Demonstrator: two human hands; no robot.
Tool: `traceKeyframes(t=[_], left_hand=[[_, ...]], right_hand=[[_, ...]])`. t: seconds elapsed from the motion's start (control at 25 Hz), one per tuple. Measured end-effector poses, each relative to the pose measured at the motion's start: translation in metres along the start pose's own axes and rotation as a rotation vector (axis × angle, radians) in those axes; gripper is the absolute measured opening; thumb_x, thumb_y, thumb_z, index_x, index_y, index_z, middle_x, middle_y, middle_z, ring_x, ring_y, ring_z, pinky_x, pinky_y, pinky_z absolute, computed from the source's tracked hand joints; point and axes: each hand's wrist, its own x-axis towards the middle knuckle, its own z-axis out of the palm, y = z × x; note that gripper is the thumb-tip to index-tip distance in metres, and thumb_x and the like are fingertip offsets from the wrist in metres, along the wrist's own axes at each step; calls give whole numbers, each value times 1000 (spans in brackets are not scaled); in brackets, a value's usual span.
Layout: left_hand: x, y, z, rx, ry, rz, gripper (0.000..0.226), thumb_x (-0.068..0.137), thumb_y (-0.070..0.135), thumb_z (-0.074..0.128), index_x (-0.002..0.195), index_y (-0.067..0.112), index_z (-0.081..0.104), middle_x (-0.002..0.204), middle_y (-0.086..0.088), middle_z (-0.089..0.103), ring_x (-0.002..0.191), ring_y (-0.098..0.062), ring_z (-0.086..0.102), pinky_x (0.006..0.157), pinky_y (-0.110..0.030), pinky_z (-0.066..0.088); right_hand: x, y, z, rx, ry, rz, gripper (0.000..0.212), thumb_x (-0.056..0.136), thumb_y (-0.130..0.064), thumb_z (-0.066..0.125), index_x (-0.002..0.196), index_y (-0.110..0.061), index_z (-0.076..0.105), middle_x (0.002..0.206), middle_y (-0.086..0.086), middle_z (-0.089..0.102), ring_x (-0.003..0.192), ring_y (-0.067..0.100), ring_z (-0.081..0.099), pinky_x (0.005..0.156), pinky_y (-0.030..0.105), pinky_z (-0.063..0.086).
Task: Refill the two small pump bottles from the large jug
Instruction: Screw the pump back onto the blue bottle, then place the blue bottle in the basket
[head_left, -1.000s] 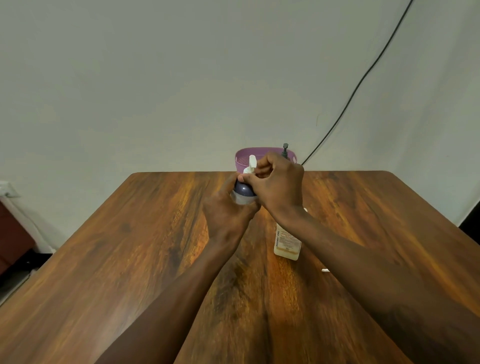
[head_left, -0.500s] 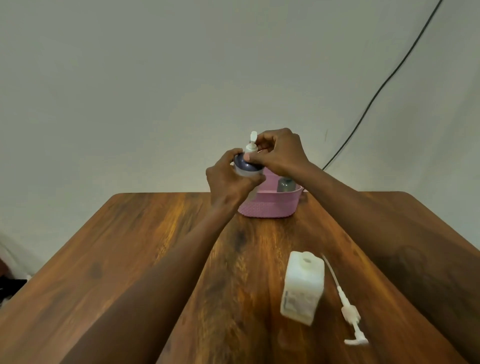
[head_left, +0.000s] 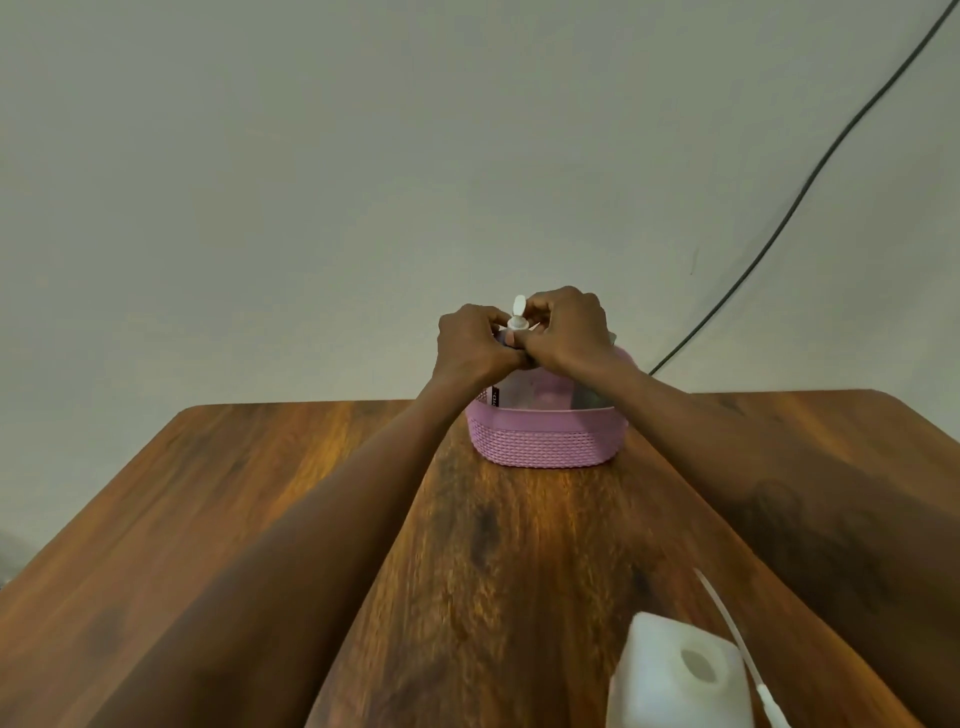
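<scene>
A small clear pump bottle (head_left: 524, 387) with a white pump head (head_left: 519, 314) stands in the pink basket (head_left: 545, 441) at the table's far edge. My left hand (head_left: 470, 345) grips its dark collar from the left. My right hand (head_left: 569, 332) holds the pump top from the right. A white bottle (head_left: 675, 675) with an open neck stands near the front right, its pump and dip tube (head_left: 737, 639) lying beside it. A second grey item (head_left: 589, 400) in the basket is mostly hidden by my right arm.
The wooden table (head_left: 260, 519) ends at a pale wall just behind the basket. A black cable (head_left: 779, 218) runs down the wall at the right to the table's back edge.
Both hands have lowered the small pump bottle from above the basket down into it. The view has tilted so the white bottle sits lower in the frame.
</scene>
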Motion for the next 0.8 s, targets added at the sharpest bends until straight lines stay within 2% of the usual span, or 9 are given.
traceKeyframes(t=[0.12, 0.2, 0.28, 0.44, 0.56, 0.64, 0.8], left_hand=[[11, -9, 12, 108, -89, -37, 37, 58, 31, 93, 89, 15, 81, 76, -2, 73, 71, -17, 67, 63, -30, 58], [13, -15, 20, 154, -131, -72, 28, 60, 30, 92, 77, 13, 77, 64, -1, 64, 58, -14, 57, 50, -26, 46], [14, -20, 26, 168, -143, -82, 25, 62, 29, 91, 71, 13, 73, 59, 0, 60, 53, -12, 50, 48, -23, 39], [13, -23, 30, 167, -123, -117, 33, 60, 34, 92, 77, 11, 76, 68, -6, 68, 56, -14, 56, 52, -27, 46], [8, -26, 29, 207, -105, -153, 42, 63, 41, 92, 86, 10, 75, 75, -4, 68, 60, -12, 57, 50, -24, 41], [-2, -23, 23, 225, -82, -154, 49, 65, 47, 90, 91, 9, 74, 79, -4, 67, 63, -12, 56, 50, -23, 36], [-44, 0, -3, 150, -36, -107, 52, 71, 39, 89, 110, 9, 74, 98, -5, 73, 72, -12, 60, 55, -16, 40]], right_hand=[[4, 18, 18, 8, -25, 17, 26, 78, -30, 85, 101, -19, 82, 94, 1, 79, 83, 16, 72, 76, 28, 57], [5, 27, 27, -20, -57, 4, 24, 79, -26, 84, 101, -18, 82, 93, 1, 79, 82, 15, 72, 73, 22, 53], [5, 33, 32, -6, -73, 11, 24, 78, -23, 85, 101, -18, 82, 92, 1, 80, 80, 12, 71, 72, 20, 53], [1, 35, 34, 81, -70, 58, 29, 75, -16, 87, 104, -16, 81, 92, -1, 80, 78, 7, 72, 79, 26, 61], [-7, 32, 23, 164, -96, 158, 34, 75, -13, 89, 107, -11, 78, 84, -2, 77, 74, 4, 69, 72, 16, 57], [-21, 32, 8, 171, -95, 176, 29, 76, -14, 89, 103, -12, 78, 75, -9, 72, 70, -1, 68, 64, 8, 52], [-57, 30, -36, 145, -92, 154, 27, 76, -19, 89, 101, -15, 78, 80, -8, 72, 73, 0, 69, 71, 15, 58]])
